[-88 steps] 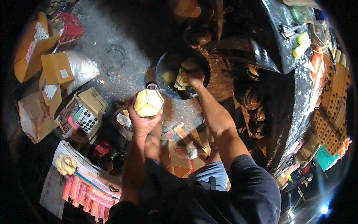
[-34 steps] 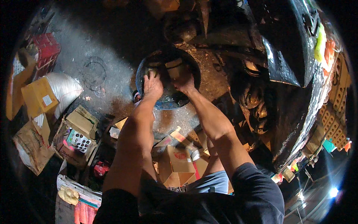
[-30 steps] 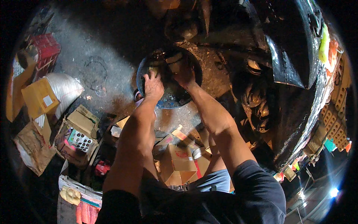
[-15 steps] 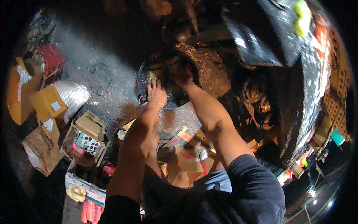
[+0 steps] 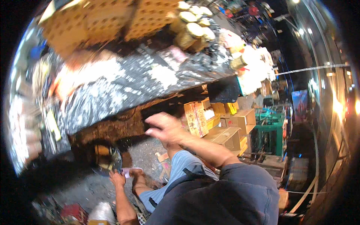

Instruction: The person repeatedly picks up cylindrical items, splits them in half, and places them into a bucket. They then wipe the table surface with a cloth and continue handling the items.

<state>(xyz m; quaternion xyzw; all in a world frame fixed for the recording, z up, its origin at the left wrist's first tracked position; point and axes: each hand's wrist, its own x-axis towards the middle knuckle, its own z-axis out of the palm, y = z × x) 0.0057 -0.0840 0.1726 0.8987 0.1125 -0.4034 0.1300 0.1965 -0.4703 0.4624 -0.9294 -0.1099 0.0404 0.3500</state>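
A dark round basin [image 5: 120, 162] with a bluish rim sits on the ground at lower left, in shadow. Something pale lies inside it, too dim to name. At its near rim is my left hand [image 5: 117, 177], fingers spread and holding nothing visible; whether they press on the rim I cannot tell. My right hand [image 5: 165, 126] is up in the air, away from the basin, slightly blurred, with fingers stretched toward the left and nothing seen in them. Beyond it stands a table covered in shiny black plastic sheeting [image 5: 150, 80].
Brown panels dotted with holes [image 5: 101, 24] and pale-topped cylindrical bundles [image 5: 189, 32] rest on the table. Open cardboard boxes [image 5: 225, 138] are stacked to the right, beside a green metal frame [image 5: 275, 131]. At the lower left edge lie a red box [image 5: 74, 212] and a whitish sack [image 5: 102, 212].
The view has swung right, toward the table. My right hand has come out of the basin and lifted away to the right, while my left hand stays at the basin's near side.
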